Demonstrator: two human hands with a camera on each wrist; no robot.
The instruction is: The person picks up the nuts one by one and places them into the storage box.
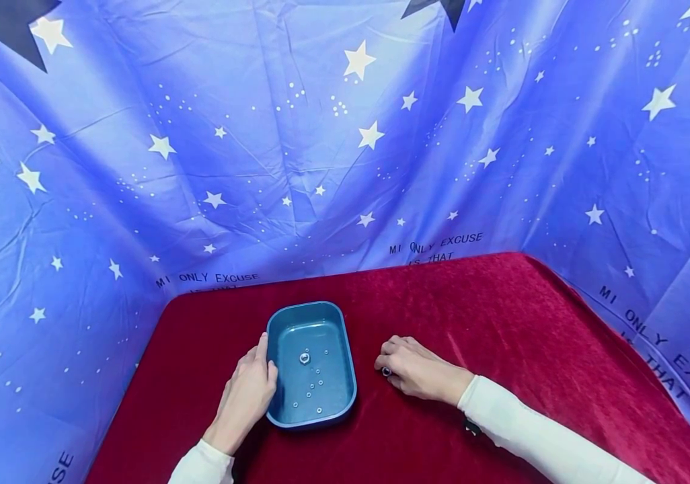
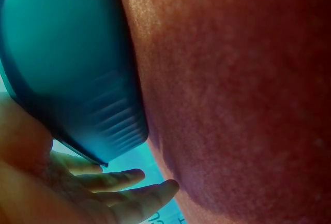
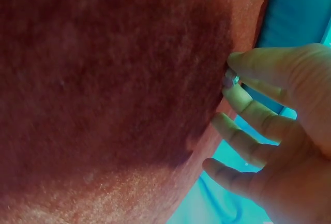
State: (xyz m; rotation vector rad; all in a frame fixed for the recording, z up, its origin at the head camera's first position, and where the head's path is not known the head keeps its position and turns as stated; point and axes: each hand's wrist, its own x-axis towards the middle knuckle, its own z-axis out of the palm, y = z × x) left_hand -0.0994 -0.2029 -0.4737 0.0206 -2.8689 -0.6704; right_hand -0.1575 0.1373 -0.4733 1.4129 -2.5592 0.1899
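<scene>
A blue rectangular tray (image 1: 350, 396) with rounded corners rests on red cloth. Inside it lie a larger shiny metal nut (image 1: 304, 358) and several tiny ring-shaped metal pieces (image 1: 309, 394). My left hand (image 1: 247, 386) holds the tray's left side. In the left wrist view, its thumb lies at the rim and its fingers (image 2: 145, 198) stretch along the outside. To the right of the tray, my right hand (image 1: 414, 370) is low over the cloth. Its thumb and a finger pinch a small shiny metal nut (image 3: 231, 79), partly hidden by the fingertips; the other fingers are spread.
Red velvety cloth (image 1: 472, 316) covers the table. Blue curtains (image 1: 284, 134) with white stars and printed lettering hang behind it and along both sides. A dark band (image 1: 472, 427) shows at the right sleeve's cuff.
</scene>
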